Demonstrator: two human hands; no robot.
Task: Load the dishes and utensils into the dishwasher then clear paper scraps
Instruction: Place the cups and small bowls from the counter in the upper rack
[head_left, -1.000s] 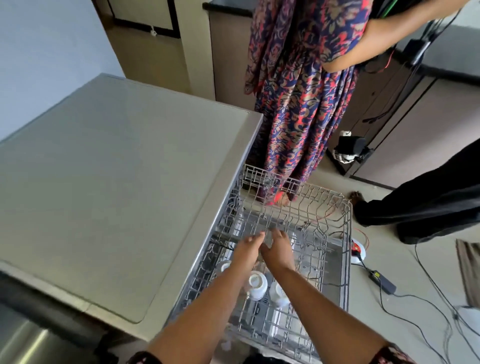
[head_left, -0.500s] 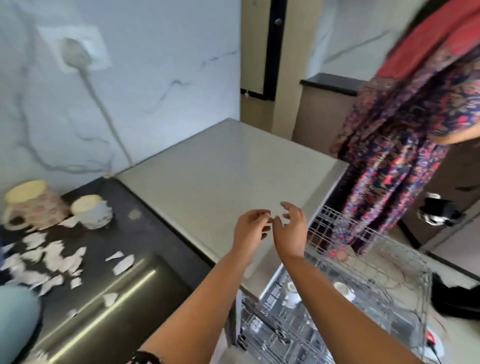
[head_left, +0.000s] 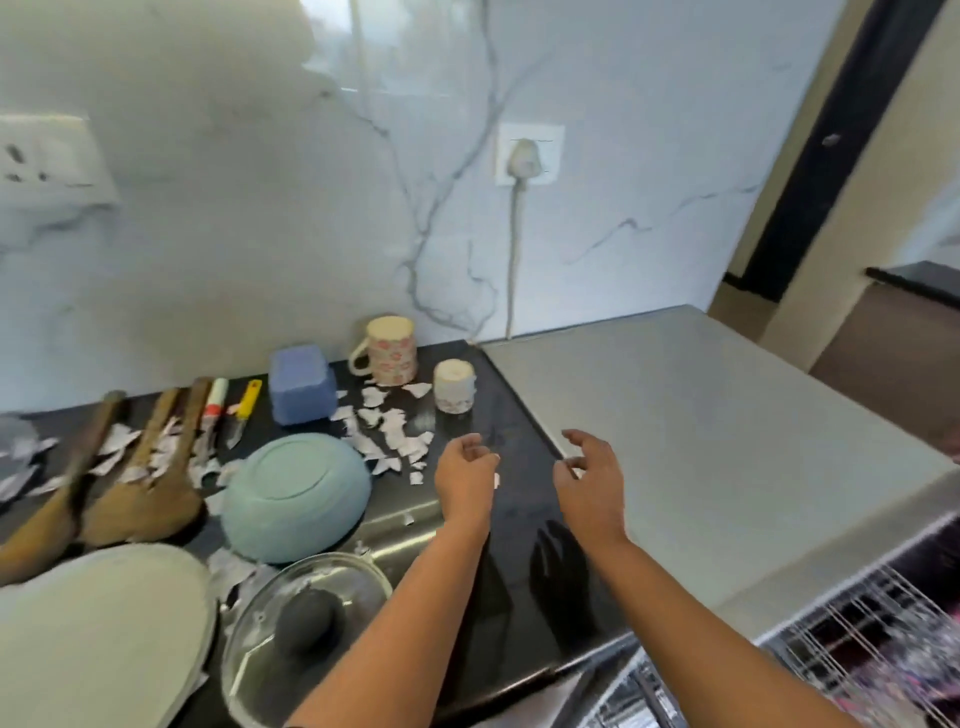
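Several wooden spoons (head_left: 145, 499) lie far left, then the upside-down bowl (head_left: 296, 499), paper scraps (head_left: 395, 441) and a small cup (head_left: 454, 387). Your left hand (head_left: 465, 480) and right hand (head_left: 592, 483) hover apart, loose and empty. The dishwasher rack (head_left: 857, 649) sits far right.

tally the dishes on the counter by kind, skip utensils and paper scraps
mugs: 2
bowl: 1
plate: 1
glass lid: 1
blue container: 1
total: 6

Two mugs (head_left: 388, 349) (head_left: 454, 385), one bowl (head_left: 296, 496), one glass lid (head_left: 306, 618), one plate (head_left: 104, 623)
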